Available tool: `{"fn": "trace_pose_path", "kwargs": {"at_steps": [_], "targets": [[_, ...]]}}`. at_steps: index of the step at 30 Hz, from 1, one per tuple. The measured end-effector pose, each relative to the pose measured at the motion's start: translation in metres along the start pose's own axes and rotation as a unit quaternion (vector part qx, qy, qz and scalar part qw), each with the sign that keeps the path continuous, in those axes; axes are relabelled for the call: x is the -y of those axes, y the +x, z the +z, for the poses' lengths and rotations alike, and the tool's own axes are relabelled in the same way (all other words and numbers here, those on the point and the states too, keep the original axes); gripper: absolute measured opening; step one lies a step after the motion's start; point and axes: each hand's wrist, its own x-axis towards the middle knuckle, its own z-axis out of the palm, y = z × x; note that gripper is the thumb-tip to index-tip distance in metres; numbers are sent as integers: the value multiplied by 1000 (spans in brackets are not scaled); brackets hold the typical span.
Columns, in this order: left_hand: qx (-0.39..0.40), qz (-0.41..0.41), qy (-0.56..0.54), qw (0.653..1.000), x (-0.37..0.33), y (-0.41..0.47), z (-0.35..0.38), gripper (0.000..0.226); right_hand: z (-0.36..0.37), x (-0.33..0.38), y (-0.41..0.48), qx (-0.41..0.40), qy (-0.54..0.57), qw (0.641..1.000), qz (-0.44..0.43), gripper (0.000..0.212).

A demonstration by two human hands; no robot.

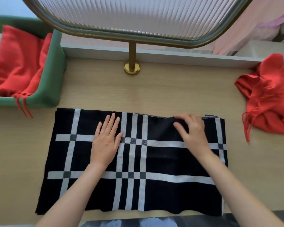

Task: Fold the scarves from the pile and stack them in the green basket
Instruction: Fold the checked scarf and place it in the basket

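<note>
Here the black plaid scarf (162,161) lies lengthwise left-to-right under both hands.

The pale wood-grain tabletop (170,95) looks smooth and matt. On it lies a black woven cloth scarf with white stripes (154,161), flat and matt. The rumpled red cloth scarf with fringe (269,104) looks soft and slightly fuzzy, as does the folded red cloth scarf (18,63) in the green fabric-covered basket (54,66), itself matt. The brass-coloured metal stand (132,63) is glossy; the ribbed panel (138,15) it carries has a fluted surface.
</note>
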Motion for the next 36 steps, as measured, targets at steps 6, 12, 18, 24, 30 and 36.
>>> {"fn": "trace_pose_path", "kwargs": {"at_steps": [6, 12, 18, 24, 30, 36], "targets": [[-33, 13, -18, 999, -1, -2, -4, 56, 25, 9, -142, 107, -41, 993, -40, 41], [-26, 161, -161, 973, -41, -55, -31, 26, 27, -1, -181, 220, -37, 975, -10, 81], [158, 271, -117, 942, -50, -130, -18, 42, 15, -5, -177, 256, -55, 963, -63, 57], [129, 214, -124, 960, -54, -131, -17, 35, 20, -3, -166, 139, -25, 989, -52, 16], [119, 10, -240, 963, -61, -122, -31, 15, 19, 6, -155, 148, -14, 989, -4, 49], [169, -115, -346, 916, -66, -105, -39, 24, 14, 14, -168, 144, -25, 988, -43, 43]]}}
